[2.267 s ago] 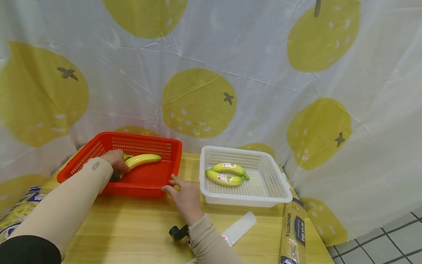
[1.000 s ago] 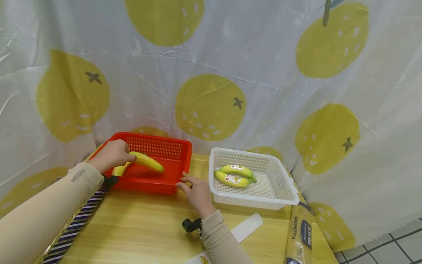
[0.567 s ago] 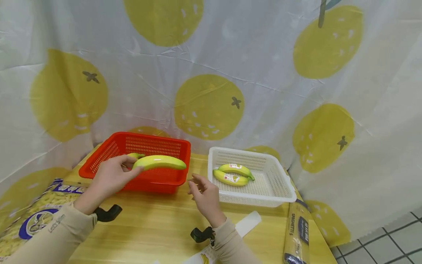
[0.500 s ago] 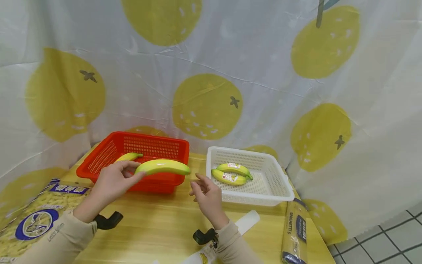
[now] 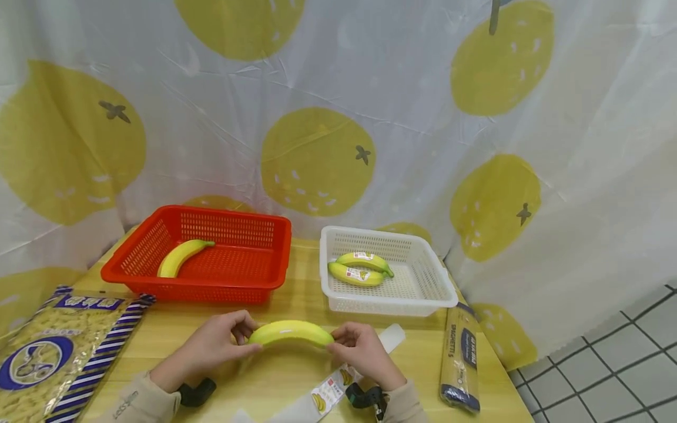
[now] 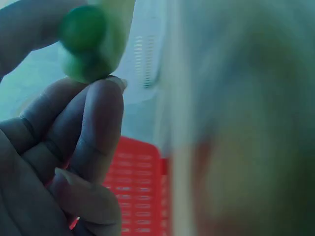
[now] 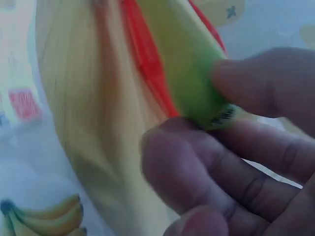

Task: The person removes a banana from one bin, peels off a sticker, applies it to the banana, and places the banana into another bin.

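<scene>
Wooden table point(image 5: 264, 376), lemon-print curtain point(image 5: 317, 158) behind. Left hand point(image 5: 214, 346) and right hand point(image 5: 365, 355) each pinch one end of a banana point(image 5: 291, 332), held level just above the table's near edge. Beyond: red basket point(image 5: 238, 291) holding one banana, white basket point(image 5: 391, 305) holding two. Spaghetti pack point(image 5: 461, 364) lies right.

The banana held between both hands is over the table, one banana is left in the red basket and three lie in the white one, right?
Not quite: the head view shows two bananas in the white basket, not three. The rest holds: the left hand and right hand hold a banana, and one banana lies in the red basket.
</scene>
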A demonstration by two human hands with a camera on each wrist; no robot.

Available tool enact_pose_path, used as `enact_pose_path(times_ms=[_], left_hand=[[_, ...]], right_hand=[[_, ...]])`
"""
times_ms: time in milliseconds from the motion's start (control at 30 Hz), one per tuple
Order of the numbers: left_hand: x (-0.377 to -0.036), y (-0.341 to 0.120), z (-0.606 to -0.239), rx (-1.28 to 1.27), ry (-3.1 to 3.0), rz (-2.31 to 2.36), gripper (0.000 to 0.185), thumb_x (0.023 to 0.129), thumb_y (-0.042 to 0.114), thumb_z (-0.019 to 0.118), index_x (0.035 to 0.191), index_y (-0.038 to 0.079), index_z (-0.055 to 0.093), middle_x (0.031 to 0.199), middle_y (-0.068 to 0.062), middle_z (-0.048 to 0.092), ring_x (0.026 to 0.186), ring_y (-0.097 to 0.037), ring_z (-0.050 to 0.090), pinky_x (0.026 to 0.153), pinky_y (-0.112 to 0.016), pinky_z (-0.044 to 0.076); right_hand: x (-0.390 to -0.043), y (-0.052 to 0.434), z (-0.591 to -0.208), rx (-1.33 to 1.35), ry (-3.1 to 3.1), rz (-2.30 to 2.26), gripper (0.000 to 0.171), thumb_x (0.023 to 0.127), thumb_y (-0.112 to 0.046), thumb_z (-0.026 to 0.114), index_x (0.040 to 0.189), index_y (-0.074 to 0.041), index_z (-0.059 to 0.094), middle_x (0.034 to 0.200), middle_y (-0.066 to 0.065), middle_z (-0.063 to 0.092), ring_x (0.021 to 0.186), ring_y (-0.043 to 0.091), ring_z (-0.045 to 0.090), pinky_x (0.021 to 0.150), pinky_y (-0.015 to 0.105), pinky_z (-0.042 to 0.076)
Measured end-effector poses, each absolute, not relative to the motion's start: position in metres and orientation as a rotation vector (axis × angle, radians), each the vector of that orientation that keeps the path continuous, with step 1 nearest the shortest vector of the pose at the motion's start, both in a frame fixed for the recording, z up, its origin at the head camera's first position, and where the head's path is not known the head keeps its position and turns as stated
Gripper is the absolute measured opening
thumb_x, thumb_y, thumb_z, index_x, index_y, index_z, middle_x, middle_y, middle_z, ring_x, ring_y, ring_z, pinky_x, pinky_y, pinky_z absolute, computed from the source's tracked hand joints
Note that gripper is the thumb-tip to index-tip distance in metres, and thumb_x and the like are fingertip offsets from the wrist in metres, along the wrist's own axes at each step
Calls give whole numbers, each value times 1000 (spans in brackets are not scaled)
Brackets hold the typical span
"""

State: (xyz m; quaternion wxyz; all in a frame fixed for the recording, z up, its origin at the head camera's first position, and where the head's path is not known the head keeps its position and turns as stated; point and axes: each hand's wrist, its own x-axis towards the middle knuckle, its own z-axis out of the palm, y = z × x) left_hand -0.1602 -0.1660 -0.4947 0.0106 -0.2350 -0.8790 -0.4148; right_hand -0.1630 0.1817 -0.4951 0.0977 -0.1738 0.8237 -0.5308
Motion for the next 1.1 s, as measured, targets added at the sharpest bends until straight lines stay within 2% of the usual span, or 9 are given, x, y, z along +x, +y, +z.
enact_pose_path(times_ms=[167, 733, 967, 1100], left_hand=[[-159, -163, -506, -745, -2893, -1271, 38, 84, 51, 83, 104, 23, 67, 89, 13, 65, 75, 1, 59, 68, -24, 52], [-155, -166, -505, -661, -2987, -1287, 41, 82, 48, 85, 105, 19, 66, 89, 9, 65, 71, -1, 58, 64, -24, 49], [-154, -166, -505, -703, -2963, -1346, 41, 84, 44, 85, 107, 17, 66, 92, 6, 66, 72, -2, 60, 65, -24, 51], [-155, -164, -504, -713, -2954, -1349, 39, 84, 43, 85, 107, 17, 67, 91, 7, 66, 72, -1, 60, 64, -24, 50]], right_hand=[[-164, 187, -505, -511, 2423, -1465, 18, 90, -20, 80, 101, -8, 73, 90, 2, 73, 77, 12, 67, 68, 25, 55], [-162, 180, -510, -493, 2443, -1370, 17, 86, -21, 83, 91, -11, 71, 78, -2, 67, 65, 7, 59, 56, 21, 49], [-162, 181, -510, -484, 2433, -1331, 17, 86, -23, 83, 88, -13, 70, 76, -4, 67, 56, 5, 54, 48, 21, 46], [-162, 184, -508, -478, 2448, -1307, 17, 86, -26, 83, 89, -15, 70, 78, -5, 68, 59, 5, 56, 49, 22, 47]])
